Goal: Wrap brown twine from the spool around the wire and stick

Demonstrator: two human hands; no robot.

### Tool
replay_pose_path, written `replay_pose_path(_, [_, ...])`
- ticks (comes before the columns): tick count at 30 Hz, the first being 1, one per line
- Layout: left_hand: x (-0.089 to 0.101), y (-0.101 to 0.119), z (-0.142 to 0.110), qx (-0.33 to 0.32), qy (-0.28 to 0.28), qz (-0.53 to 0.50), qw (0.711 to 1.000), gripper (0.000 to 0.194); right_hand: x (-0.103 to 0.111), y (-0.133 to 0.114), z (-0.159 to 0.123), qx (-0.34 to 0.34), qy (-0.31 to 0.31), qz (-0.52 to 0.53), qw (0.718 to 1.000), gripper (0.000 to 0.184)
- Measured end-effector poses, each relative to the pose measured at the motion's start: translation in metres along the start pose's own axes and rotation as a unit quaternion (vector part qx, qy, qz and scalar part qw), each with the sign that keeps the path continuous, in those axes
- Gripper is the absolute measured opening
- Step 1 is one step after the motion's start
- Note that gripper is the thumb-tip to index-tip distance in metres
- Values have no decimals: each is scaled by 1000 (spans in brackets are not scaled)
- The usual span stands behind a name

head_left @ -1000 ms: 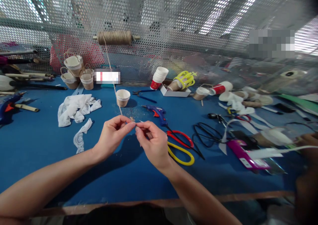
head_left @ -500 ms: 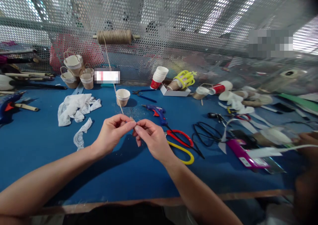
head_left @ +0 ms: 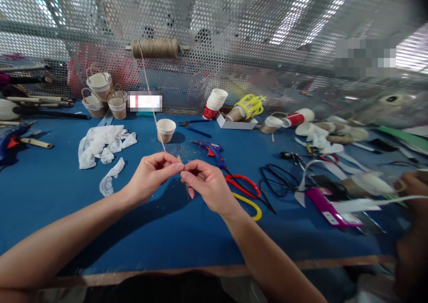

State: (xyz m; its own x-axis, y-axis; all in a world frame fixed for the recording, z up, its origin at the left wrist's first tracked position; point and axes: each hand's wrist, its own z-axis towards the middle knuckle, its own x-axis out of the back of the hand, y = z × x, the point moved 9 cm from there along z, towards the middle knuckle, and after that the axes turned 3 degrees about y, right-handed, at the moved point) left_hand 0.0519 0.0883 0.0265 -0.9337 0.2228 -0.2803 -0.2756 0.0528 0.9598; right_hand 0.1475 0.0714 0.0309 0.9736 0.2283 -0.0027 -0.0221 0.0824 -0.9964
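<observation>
Left hand (head_left: pixel 150 176) and right hand (head_left: pixel 210 184): grip pinched closed on twine (head_left: pixel 147 85), uncut from spool (head_left: pixel 155 49). Handleless cup (head_left: pixel 166 134) stands apart from handled cups (head_left: pixel 117 109) near far edge of surface (head_left: pixel 147 240).

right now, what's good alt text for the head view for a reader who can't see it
A person's left hand, holding twine that runs up to a spool by a perforated metal screen, meets the right hand above a blue table. A cup stands beyond them, with white lace to the left and a glue gun and scissors to the right.
</observation>
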Motion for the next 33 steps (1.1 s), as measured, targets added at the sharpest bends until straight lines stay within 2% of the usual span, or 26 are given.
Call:
replay_pose_path(3, [3,2,1,-18,24,18,999,13,6,-6,-2,36,53,-65,996,12])
replay_pose_path(5, [3,4,1,-25,22,29,999,12,7,-8,-2,42,55,-75,995,11])
replay_pose_path(10, [-8,7,-2,-7,-67,1,998,8,-9,4,-1,-19,-80,35,996,14])
replay_pose_path(13, [-12,7,-3,3,-93,-21,995,7,-11,8,-1,-47,-105,88,990,16])
replay_pose_path(18, [-5,5,0,11,-39,-21,999,7,-4,0,1,-13,-47,29,998,14])
replay_pose_path(23, [-2,6,0,-1,-9,10,1000,7,0,-6,0,22,0,-49,999,13])
replay_pose_path(33, [2,5,-1,-28,11,97,995,13,5,-1,0,21,35,-84,996,14])
